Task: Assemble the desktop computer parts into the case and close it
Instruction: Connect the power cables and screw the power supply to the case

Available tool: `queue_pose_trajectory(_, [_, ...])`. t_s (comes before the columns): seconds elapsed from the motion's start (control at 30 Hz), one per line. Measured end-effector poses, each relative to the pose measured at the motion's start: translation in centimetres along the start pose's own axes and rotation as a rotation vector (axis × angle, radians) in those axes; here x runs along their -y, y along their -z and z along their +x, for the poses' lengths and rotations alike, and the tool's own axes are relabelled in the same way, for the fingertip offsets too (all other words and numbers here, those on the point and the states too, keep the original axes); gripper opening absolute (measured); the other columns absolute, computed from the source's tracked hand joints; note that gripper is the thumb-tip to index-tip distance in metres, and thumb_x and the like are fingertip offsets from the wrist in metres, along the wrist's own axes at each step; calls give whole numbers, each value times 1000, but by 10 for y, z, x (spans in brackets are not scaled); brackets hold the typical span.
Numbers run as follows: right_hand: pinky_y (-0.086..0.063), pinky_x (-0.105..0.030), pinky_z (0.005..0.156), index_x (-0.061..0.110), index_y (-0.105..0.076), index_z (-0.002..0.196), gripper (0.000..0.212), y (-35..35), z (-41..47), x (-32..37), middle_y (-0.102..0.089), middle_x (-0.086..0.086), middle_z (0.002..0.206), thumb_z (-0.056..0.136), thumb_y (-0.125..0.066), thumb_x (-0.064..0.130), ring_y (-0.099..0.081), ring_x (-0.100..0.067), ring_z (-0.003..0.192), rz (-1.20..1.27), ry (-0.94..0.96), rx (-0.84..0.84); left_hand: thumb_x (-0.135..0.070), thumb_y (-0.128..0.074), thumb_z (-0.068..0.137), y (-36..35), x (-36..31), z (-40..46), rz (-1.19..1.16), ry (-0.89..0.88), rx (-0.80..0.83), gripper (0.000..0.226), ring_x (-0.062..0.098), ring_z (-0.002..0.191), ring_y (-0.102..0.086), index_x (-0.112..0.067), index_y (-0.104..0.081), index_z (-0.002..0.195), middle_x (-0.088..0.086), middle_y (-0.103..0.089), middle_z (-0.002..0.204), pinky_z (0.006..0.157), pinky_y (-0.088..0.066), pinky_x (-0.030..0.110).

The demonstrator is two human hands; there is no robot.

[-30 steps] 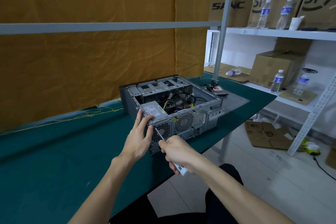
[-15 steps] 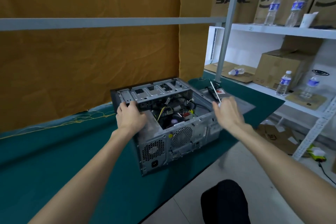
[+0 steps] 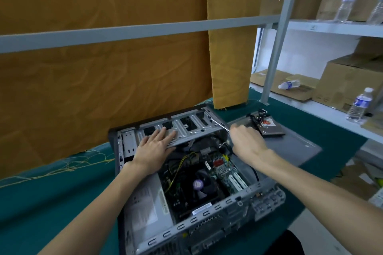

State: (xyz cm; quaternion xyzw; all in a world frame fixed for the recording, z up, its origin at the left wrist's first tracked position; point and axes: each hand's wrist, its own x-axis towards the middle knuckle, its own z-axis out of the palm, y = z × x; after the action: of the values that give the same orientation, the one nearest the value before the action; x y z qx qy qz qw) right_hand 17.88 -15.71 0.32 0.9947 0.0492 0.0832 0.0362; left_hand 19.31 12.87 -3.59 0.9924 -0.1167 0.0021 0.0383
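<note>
The case (image 3: pixel 186 232) lies open on its side, top uncovered, its motherboard (image 3: pixel 224 174), cooler fan (image 3: pixel 200 186) and silver power supply (image 3: pixel 146 201) in place. A perforated drive cage (image 3: pixel 186 128) spans its far end. The grey side panel (image 3: pixel 294 147) lies flat just beside it, a hard drive (image 3: pixel 269 127) on top.

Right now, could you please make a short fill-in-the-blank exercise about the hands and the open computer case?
1. The left hand lies flat on the metal drive ____.
2. The right hand holds a ____.
3. The case lies on a ____ table cover.
4. A hard drive lies ____ the case.

Missing words: bay; screwdriver; green; outside
</note>
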Motion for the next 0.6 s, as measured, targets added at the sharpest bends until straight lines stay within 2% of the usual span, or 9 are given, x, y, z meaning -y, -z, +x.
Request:
queue_pose_trajectory(0.13, [-38,-35,57,6,-47,97,23,3,21,-1,-63,-13,83,86,-60,-10,-68,-35,80,51,64,-2,-52,-24,108,-3,7,10,7,26,-3,60,22,158,-4,-41,0,162,0,-3,171,125,-12,44])
queue_pose_trajectory(0.2, [-37,-34,55,8,-42,92,24,5,37,2,-62,-13,82,89,-60,-8,-59,-31,73,75,59,7,-50,-29,109,3,11,19,-29,63,45,61,23,158,-1,-40,-1,162,2,0,171,125,-10,45])
queue_pose_trajectory(0.3, [-31,-29,47,9,-44,86,21,3,61,-1,-53,-5,71,93,-61,-1,-52,-25,65,187,65,64,-42,-45,106,17,10,34,-116,144,85,60,29,157,-8,-35,-20,161,8,-11,170,125,-14,51])
queue_pose_trajectory(0.37, [-31,-25,43,12,-45,73,34,1,77,-20,-45,-2,58,98,-66,19,-49,-16,49,454,31,194,-47,-55,100,22,-9,45,-154,153,19,61,33,152,-22,-31,-35,155,11,-28,164,122,-21,51])
queue_pose_trajectory(0.4, [-36,-22,45,11,-48,72,37,0,84,-34,-49,-4,59,100,-65,29,-49,-15,46,644,-31,261,-52,-55,98,23,-24,52,-182,114,-26,64,32,150,-27,-28,-37,154,11,-33,161,121,-25,48])
queue_pose_trajectory(0.43, [-44,-25,49,7,-53,79,37,-3,91,-48,-58,-7,65,100,-63,35,-55,-17,49,859,-126,297,-55,-53,99,23,-39,60,-216,56,-70,65,30,149,-30,-24,-38,154,10,-34,160,121,-28,46])
queue_pose_trajectory(0.5, [-57,-35,55,1,-57,100,33,-22,101,-75,-68,-16,80,104,-59,33,-66,-24,56,1122,-320,282,-54,-44,103,20,-66,78,-265,-40,-120,60,27,149,-29,-23,-38,154,7,-34,161,121,-28,45])
queue_pose_trajectory(0.53, [-58,-36,54,-1,-56,104,30,-34,105,-85,-67,-17,79,105,-56,29,-66,-24,54,1118,-364,267,-51,-40,106,18,-75,87,-278,-64,-127,57,27,149,-29,-23,-39,154,6,-33,161,121,-27,45])
queue_pose_trajectory(0.6, [-53,-35,53,2,-59,94,27,-64,112,-96,-63,-12,69,105,-55,27,-60,-23,51,976,-360,258,-47,-34,108,11,-82,104,-291,-70,-134,52,26,149,-28,-23,-39,154,4,-34,161,121,-27,45])
